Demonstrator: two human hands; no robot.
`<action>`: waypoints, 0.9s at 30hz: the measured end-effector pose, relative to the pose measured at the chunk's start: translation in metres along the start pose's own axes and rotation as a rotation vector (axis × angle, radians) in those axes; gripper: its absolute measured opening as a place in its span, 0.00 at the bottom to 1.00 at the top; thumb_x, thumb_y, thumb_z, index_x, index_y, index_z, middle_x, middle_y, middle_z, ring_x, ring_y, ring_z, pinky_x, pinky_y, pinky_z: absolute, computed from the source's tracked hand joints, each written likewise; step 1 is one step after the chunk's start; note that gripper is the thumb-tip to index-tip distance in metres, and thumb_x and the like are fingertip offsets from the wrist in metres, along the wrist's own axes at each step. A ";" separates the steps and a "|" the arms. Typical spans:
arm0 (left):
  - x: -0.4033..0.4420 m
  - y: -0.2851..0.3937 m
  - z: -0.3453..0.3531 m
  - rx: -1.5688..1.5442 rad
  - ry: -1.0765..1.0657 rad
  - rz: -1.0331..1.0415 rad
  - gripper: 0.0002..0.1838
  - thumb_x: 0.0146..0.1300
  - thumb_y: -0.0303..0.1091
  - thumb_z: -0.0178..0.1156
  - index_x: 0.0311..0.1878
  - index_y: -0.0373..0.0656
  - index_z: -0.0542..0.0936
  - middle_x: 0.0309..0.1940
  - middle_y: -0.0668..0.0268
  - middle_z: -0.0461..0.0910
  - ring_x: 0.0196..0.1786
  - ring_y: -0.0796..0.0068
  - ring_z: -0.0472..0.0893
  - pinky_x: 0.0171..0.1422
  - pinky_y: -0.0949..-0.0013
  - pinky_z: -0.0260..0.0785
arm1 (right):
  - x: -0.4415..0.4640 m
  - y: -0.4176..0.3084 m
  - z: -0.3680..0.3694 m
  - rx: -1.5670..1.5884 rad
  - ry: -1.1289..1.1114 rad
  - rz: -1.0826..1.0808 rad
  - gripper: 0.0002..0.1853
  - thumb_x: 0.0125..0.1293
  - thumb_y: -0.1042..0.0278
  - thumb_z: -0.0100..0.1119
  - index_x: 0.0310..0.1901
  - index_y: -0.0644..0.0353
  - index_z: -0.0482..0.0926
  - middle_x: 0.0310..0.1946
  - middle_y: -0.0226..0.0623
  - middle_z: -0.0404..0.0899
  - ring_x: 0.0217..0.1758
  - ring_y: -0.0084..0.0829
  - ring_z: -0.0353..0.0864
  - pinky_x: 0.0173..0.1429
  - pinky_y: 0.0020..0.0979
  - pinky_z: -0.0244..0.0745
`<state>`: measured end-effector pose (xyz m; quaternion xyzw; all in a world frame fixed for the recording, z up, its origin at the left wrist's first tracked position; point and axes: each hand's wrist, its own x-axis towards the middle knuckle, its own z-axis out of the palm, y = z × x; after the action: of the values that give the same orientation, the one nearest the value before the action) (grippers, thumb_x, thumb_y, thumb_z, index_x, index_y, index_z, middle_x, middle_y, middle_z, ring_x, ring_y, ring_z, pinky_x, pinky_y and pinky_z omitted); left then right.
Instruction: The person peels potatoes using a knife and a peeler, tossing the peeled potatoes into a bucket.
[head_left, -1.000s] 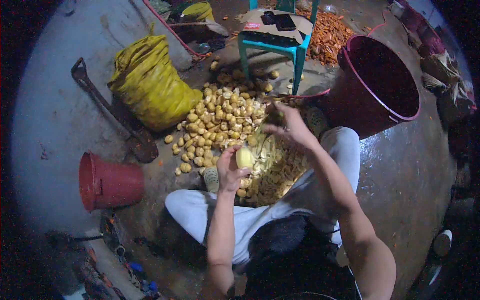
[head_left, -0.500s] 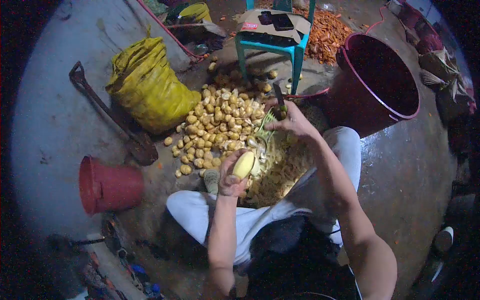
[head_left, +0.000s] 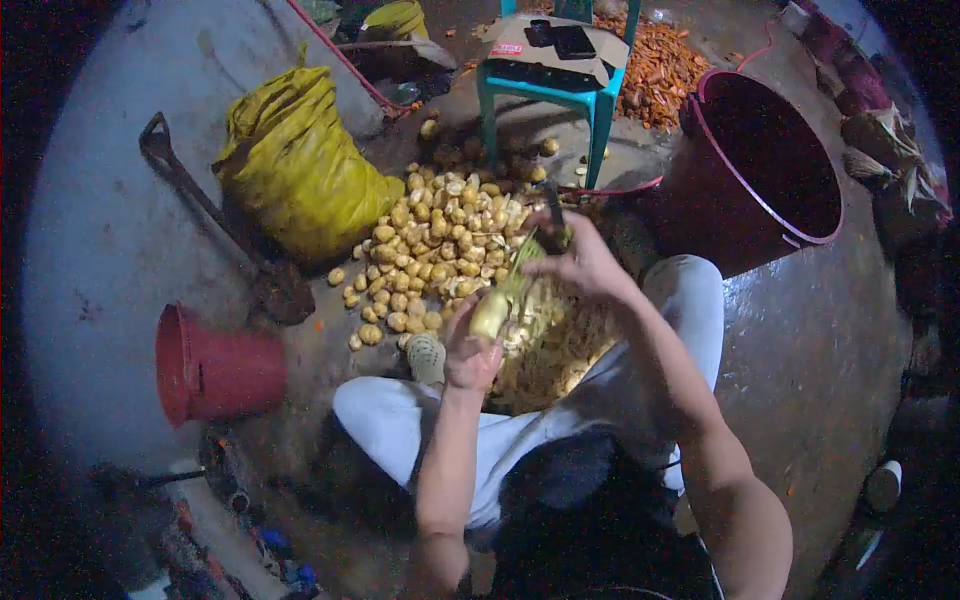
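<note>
Dark tool (head_left: 555, 202) (blurred past naming) partly hidden by the right hand (head_left: 582, 258), teal chair (head_left: 603, 115) cut off above.

pale-yellow potato (head_left: 489, 315); yellow sack (head_left: 305, 170); teal chair (head_left: 605, 125); red bucket (head_left: 240, 372).

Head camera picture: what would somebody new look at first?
Probably the big potato heap in the middle of the floor, with the bright yellow sack beside it on the left. Close in front, the left hand holds a pale potato. Next, maybe, the orange heap beyond the teal chair at the top, and the big dark red tub at the upper right.
</note>
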<state>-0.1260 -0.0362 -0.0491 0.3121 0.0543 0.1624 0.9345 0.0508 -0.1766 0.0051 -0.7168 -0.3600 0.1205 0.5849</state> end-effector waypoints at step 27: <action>0.008 -0.013 -0.019 -0.169 -0.200 -0.048 0.45 0.43 0.38 0.70 0.66 0.33 0.64 0.60 0.57 0.71 0.63 0.61 0.70 0.69 0.59 0.59 | 0.006 0.022 -0.013 0.018 0.000 -0.046 0.27 0.45 0.60 0.79 0.46 0.63 0.79 0.44 0.36 0.81 0.50 0.29 0.76 0.59 0.32 0.68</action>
<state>-0.1187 -0.0319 -0.0722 0.2455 -0.0455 0.1119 0.9618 0.0714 -0.1836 -0.0100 -0.7032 -0.3753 0.1104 0.5937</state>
